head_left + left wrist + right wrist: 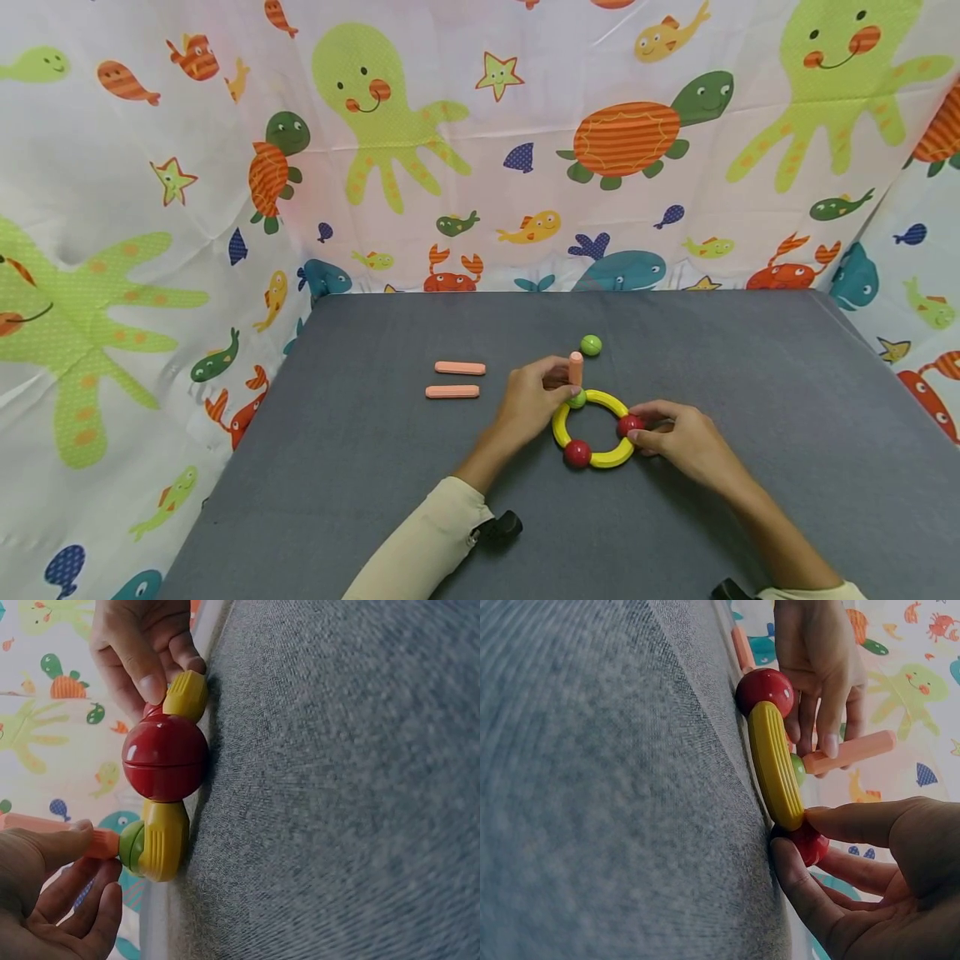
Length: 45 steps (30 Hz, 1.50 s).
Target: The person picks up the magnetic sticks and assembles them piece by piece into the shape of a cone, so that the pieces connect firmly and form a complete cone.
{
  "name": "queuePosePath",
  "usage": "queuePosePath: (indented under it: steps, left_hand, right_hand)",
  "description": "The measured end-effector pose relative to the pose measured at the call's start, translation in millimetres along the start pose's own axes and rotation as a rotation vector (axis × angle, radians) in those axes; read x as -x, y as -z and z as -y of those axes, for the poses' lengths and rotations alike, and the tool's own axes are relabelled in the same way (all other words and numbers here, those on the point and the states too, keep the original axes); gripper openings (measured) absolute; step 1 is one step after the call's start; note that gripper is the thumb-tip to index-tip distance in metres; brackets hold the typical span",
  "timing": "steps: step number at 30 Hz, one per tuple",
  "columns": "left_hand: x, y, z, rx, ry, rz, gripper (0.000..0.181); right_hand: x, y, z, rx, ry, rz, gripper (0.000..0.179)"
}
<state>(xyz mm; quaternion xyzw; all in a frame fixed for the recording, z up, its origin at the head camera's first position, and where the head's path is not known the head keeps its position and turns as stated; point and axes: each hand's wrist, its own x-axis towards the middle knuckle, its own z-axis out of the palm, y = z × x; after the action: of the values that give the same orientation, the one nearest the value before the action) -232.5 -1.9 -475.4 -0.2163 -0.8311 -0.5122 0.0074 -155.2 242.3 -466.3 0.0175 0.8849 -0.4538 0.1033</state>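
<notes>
Leftmost, two peach rods lie apart on the grey worktop; presumably light and stiff, each is best taken at mid-length. Next, the left grip pinches an upright peach rod between thumb and fingers, its lower end at the green ball on the yellow ring. The ring rests on the worktop between both grips; its ridged arcs should offer surer purchase than the glossy front red ball. Behind, a loose green ball would probably roll unless held from opposite sides. Rightmost, the right grip pinches the right-hand red ball, a sensible anchor against tilting. Nothing appears fragile.
</notes>
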Motion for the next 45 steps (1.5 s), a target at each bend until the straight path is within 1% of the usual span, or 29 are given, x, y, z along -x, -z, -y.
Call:
queuePosePath:
  steps: [5,10,16,21,25,30,35,38,40,43,45]
  left_hand:
    - [0.2,0.8,1.6,0.020,-0.003,0.002,0.035]
    - [3.6,7.8,7.2,0.033,-0.002,-0.011,0.034]
    - [13.2,27.9,13.7,-0.007,0.016,-0.037,0.036]
    - [23.3,47.8,22.9,-0.049,0.029,-0.087,0.033]
    - [30.5,62.6,30.3,-0.057,0.040,-0.120,0.032]
    - [37.3,80.7,37.1,-0.060,0.075,-0.168,0.033]
    - [43.0,98.3,45.5,-0.031,0.120,-0.220,0.032]
    - [47.4,108.2,50.7,-0.040,0.154,-0.233,0.031]
    - [50.2,114.1,53.5,-0.056,0.187,-0.238,0.030]
    - [53.6,121.3,57.0,-0.075,0.216,-0.238,0.029]
    - [55.3,125.0,58.3,-0.070,0.235,-0.235,0.031]
  right_hand:
    - [0.2,-0.4,0.1,0.001,0.002,-0.003,0.046]
    - [-0.1,-0.9,-0.4,-0.005,0.017,-0.005,0.048]
    - [-1.0,0.3,-2.0,0.001,0.018,0.000,0.046]
    - [-1.8,1.4,-3.1,0.016,0.016,-0.011,0.044]
    - [-2.1,4.0,-4.5,0.019,0.008,-0.018,0.045]
    - [-1.8,8.2,-6.1,0.014,0.016,-0.016,0.045]
    - [-1.5,14.0,-9.7,0.032,0.010,-0.017,0.045]
    - [-0.7,16.8,-12.2,0.036,-0.004,-0.017,0.046]
    - [-0.2,18.9,-14.3,0.033,0.000,-0.016,0.047]
    - [0.8,21.4,-17.1,0.036,0.008,-0.026,0.047]
    - [1.0,23.6,-19.1,0.036,0.019,-0.033,0.047]
